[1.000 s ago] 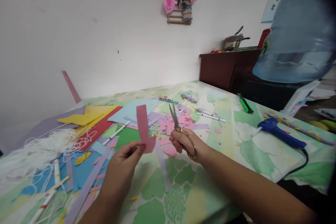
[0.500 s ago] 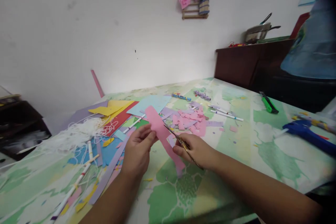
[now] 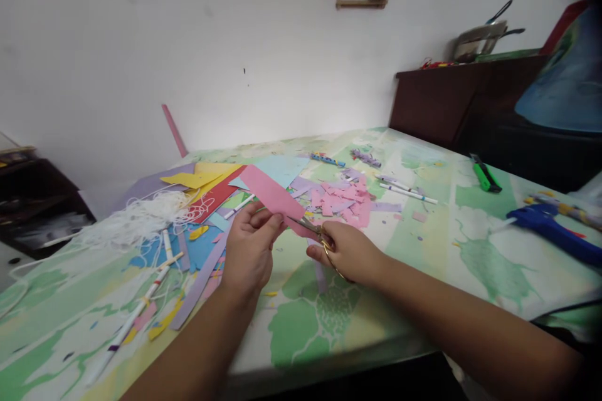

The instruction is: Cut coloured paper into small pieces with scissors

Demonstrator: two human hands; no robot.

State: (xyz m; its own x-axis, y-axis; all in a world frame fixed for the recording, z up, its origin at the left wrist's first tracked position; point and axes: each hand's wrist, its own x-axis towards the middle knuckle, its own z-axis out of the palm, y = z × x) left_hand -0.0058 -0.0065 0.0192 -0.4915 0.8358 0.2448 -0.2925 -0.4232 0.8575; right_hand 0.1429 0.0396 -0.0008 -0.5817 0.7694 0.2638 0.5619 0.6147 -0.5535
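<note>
Between thumb and fingers, my left hand (image 3: 254, 244) pinches a pink paper strip (image 3: 270, 191), which slants from upper left down to the right above the table. My right hand (image 3: 348, 250) is closed on a pair of gold-handled scissors (image 3: 324, 241). Their blades point left and lie at the strip's lower end, close to my left fingertips. Behind the strip is a heap of pink and lilac paper scraps (image 3: 345, 200). A lilac paper strip (image 3: 202, 288) lies beside my left forearm.
White string (image 3: 141, 225) lies tangled on the left, near yellow paper (image 3: 202, 182) and red paper (image 3: 219, 197). White sticks (image 3: 407, 191) lie right of the scraps. A green cutter (image 3: 486, 175) and blue glue gun (image 3: 555, 232) are at the right. A person's blue clothing (image 3: 559, 88) shows beyond.
The pink strip has swung to a flatter slant, and the scissors have moved to its lower end. Its long tail no longer shows below my hands. The camera view has tilted down slightly.
</note>
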